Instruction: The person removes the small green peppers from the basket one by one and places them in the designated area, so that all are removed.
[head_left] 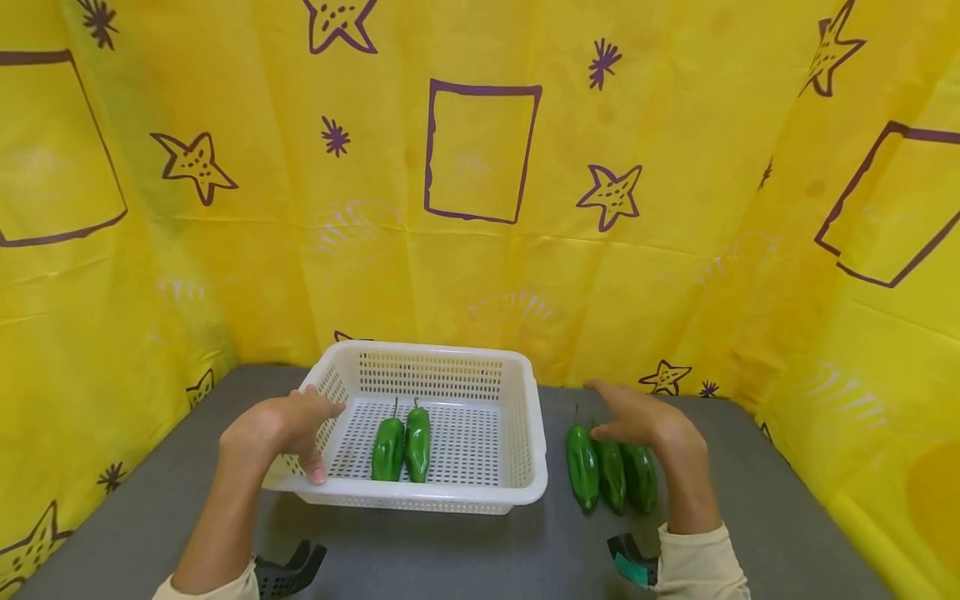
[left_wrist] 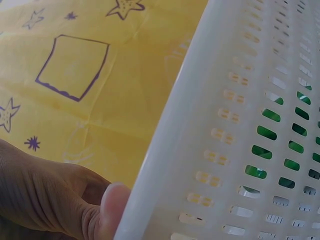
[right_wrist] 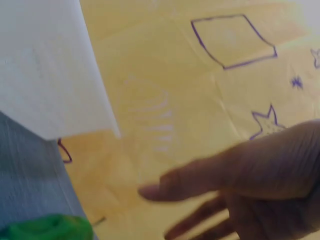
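A white plastic basket (head_left: 491, 493) with slotted walls stands left of centre on the table, two glossy green chili peppers (head_left: 417, 442) side by side inside it. The left hand (head_left: 279, 425) holds the basket at its left end, its thumb at the rim near the front corner. Close up in the left wrist view, the thumb (left_wrist: 114, 207) meets the rim and green shows through the slots. Three more green chili peppers (head_left: 582, 468) lie in a row right of the basket. Over them hovers the right hand (head_left: 652, 421), fingers extended and holding nothing, partly covering the two rightmost.
A grey table (head_left: 420, 554) lies under everything. Yellow cloth (head_left: 480, 275) printed with stars and squares encloses it at the back and both sides. Dark wrist mounts (head_left: 288, 575) sit at both wrists, beside light sleeves (head_left: 701, 562).
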